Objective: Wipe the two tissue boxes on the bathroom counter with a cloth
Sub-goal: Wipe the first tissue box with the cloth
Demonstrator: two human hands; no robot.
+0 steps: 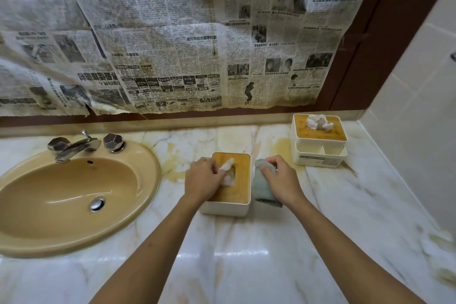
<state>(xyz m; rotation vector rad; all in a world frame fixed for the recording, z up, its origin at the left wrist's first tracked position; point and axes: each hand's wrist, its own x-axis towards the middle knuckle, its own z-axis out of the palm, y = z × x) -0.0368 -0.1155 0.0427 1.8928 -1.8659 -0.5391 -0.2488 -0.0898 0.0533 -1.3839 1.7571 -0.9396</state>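
Hands meet at the near tissue box (pixel 238 187), a white box with a wooden lid standing in the middle of the marble desk (pixel 246 254). The left hand (pixel 203 179) lies on the lid with its fingers curled, pinching the white tissue (pixel 228 168) that sticks out of the slot. The right hand (pixel 281 177) grips a grey-green cloth (pixel 262 189), bunched and pressed against the right side of that box. The far tissue box (pixel 318 140) stands to the right by the back wall, well apart from both hands, with a crumpled tissue poking from its top. On the left lie a tan sink (pixel 74 195) and its metal tap (pixel 76 147). Stained newspaper (pixel 172 32) covers the wall behind.
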